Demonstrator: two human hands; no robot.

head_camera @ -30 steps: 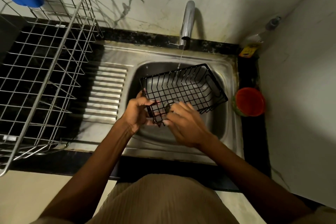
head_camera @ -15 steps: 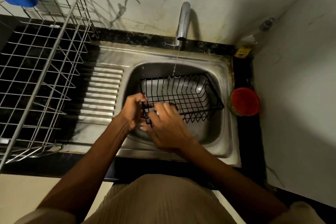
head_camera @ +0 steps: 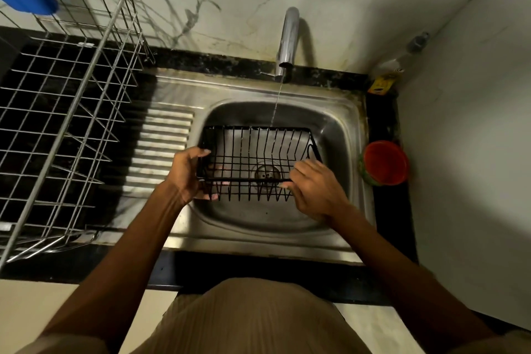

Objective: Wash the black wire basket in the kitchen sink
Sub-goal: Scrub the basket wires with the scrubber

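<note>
Both hands hold the black wire basket above the steel sink: left hand closed around its left end, right hand gripping the near rim at the right corner. Basket lies level between the hands, over the drain. Thin water stream from the tap meets its far edge. Wire drying rack stands on the surface at left.
</note>
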